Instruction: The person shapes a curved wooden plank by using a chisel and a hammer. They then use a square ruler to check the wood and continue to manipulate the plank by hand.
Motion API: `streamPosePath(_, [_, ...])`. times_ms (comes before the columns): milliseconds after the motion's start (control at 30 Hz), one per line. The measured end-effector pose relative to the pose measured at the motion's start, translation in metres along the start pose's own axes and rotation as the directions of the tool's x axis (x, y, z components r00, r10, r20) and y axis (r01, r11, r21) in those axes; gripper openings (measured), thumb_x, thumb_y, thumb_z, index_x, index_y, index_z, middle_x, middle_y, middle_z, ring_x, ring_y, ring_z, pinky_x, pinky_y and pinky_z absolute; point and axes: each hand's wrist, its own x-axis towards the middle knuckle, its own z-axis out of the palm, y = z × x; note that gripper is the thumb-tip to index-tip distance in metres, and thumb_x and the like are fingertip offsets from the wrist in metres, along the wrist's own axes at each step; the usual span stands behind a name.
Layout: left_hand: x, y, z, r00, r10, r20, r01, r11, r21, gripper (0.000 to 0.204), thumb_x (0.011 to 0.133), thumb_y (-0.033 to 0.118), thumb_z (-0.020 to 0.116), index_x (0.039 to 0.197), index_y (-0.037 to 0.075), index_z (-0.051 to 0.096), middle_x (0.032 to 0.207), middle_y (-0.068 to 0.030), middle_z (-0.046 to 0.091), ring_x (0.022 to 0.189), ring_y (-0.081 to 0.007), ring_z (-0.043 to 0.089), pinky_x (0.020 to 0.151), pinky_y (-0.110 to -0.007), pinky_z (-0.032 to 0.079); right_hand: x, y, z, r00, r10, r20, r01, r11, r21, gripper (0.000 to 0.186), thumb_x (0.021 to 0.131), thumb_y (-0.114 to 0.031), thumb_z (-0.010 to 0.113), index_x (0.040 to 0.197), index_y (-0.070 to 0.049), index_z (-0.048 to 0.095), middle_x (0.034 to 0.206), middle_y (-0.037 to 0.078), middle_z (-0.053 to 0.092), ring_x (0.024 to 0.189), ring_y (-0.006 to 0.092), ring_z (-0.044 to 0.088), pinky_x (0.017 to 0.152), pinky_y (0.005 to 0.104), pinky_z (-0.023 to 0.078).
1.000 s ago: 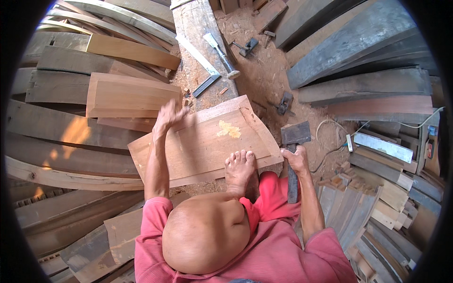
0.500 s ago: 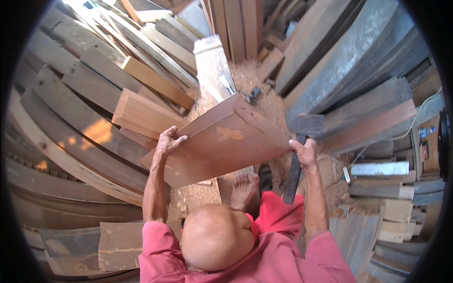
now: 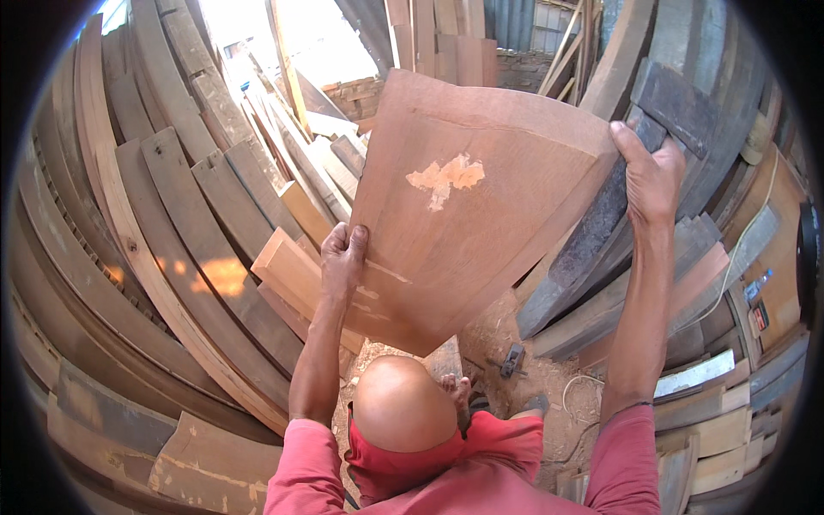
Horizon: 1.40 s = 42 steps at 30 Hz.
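A wide reddish-brown wooden board (image 3: 489,197) with pale orange patches is held up and tilted in front of me. My left hand (image 3: 343,256) grips its left edge, with the thumb on the near face. At its upper right corner, my right hand (image 3: 656,182) is closed around a hammer (image 3: 592,232), the thumb near the board's edge. The hammer's dark block head (image 3: 678,105) is above that hand, and its long dark handle slants down to the left. Whether the right fingers also bear the board's weight is hidden.
Long dark planks (image 3: 180,223) are stacked along the left, and big timbers (image 3: 712,51) lean at the right. A small dark tool (image 3: 512,360) lies on the shaving-covered floor (image 3: 549,403) by my feet. A pale cable (image 3: 738,240) runs down at the right.
Both hands have lifted the board higher and tipped it up, and the hammer has risen with the right hand. My view has shifted upward, showing more of the bright opening at the back.
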Motion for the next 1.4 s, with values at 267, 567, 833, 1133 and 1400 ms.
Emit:
streamPosePath(267, [-0.028,-0.046,0.052,1.0,0.025,-0.008,-0.026,0.986,-0.164,0.037,0.102,0.039,0.065,0.081,0.011,0.055,0.069,0.0112,0.045,0.062,-0.0013,0.035,0.054,-0.022,0.028,0.006,-0.013,-0.007,0.993,-0.088,0.078,0.095,0.99,-0.099,0.026,0.087,-0.011,0.079,0.106,0.002,0.068,0.103,0.005,0.069,0.092,0.0138,0.064,0.088,0.0293,0.049])
streamPosePath(567, [-0.015,-0.027,0.058,0.993,0.006,0.12,0.013,0.987,-0.16,0.028,0.099,0.029,0.071,0.097,0.006,0.055,0.081,0.0055,0.055,0.075,-0.0056,0.049,0.069,-0.025,0.044,0.019,0.01,-0.002,0.99,-0.133,0.053,0.141,0.969,-0.204,0.032,0.087,-0.013,0.078,0.111,0.005,0.067,0.109,0.008,0.069,0.099,0.0166,0.062,0.094,0.0313,0.047])
streamPosePath(833, [0.039,0.094,0.084,0.859,0.481,0.177,-0.491,0.871,0.016,0.075,0.09,0.008,0.074,0.154,0.015,0.037,0.143,-0.0304,0.047,0.131,-0.0366,0.055,0.106,-0.047,0.048,0.035,0.024,0.004,0.986,-0.112,0.123,0.138,0.962,-0.237,0.036,0.088,-0.015,0.076,0.115,0.007,0.065,0.115,0.011,0.068,0.104,0.0179,0.061,0.097,0.0319,0.045])
streamPosePath(1133, [0.068,0.116,0.104,0.77,0.568,0.29,-0.631,0.613,0.475,0.055,0.086,0.017,0.08,0.136,0.012,0.06,0.15,-0.0306,0.04,0.134,-0.0481,0.048,0.107,-0.052,0.046,0.04,0.035,0.003,0.984,-0.103,0.149,0.14,0.953,-0.27,0.039,0.089,-0.017,0.076,0.117,0.008,0.063,0.114,0.011,0.067,0.104,0.0181,0.06,0.097,0.0318,0.045])
streamPosePath(1400, [0.067,0.124,0.111,0.897,0.405,0.174,-0.441,0.817,0.372,0.064,0.084,0.019,0.084,0.133,0.003,0.048,0.123,-0.0289,0.062,0.121,-0.0386,0.061,0.1,-0.048,0.051,0.034,0.03,-0.006,0.985,-0.116,0.13,0.151,0.94,-0.306,0.033,0.09,-0.016,0.075,0.114,0.005,0.065,0.11,0.009,0.068,0.1,0.0166,0.06,0.094,0.0314,0.046])
